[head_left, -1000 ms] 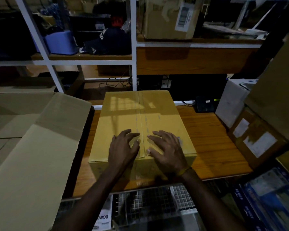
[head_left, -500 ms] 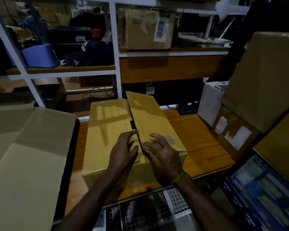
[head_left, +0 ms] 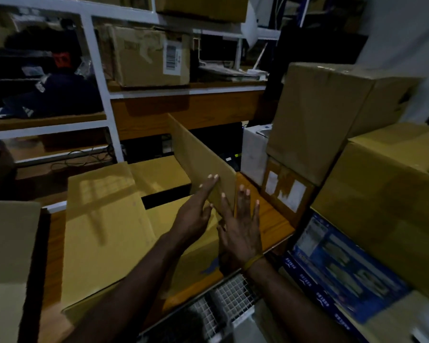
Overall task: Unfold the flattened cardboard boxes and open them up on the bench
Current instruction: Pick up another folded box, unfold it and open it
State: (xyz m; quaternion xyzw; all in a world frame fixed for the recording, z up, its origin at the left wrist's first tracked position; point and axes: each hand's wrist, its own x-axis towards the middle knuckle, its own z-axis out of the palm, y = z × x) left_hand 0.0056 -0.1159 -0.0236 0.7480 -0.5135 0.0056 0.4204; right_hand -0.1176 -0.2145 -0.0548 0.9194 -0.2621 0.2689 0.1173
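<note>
Standing on the bench (head_left: 265, 216), the cardboard box (head_left: 104, 233) is opening: its right flap (head_left: 203, 159) is rising while the left flap (head_left: 102, 214) is lying flat. Both the left hand (head_left: 195, 214) and right hand (head_left: 240, 231) are pushing the raised flap with straight fingers, gripping nothing; the remaining flaps are still waiting.

Sealed brown cartons (head_left: 327, 120) are stacking up at the right, above a blue printed box (head_left: 344, 266); a barcode-labelled carton (head_left: 149, 55) is sitting on the white shelving (head_left: 102, 78).

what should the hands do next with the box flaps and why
Probably push the raised right flap on outward and down with the left hand, since it stands upright; then lift the left flap, which lies flat over the box.
</note>
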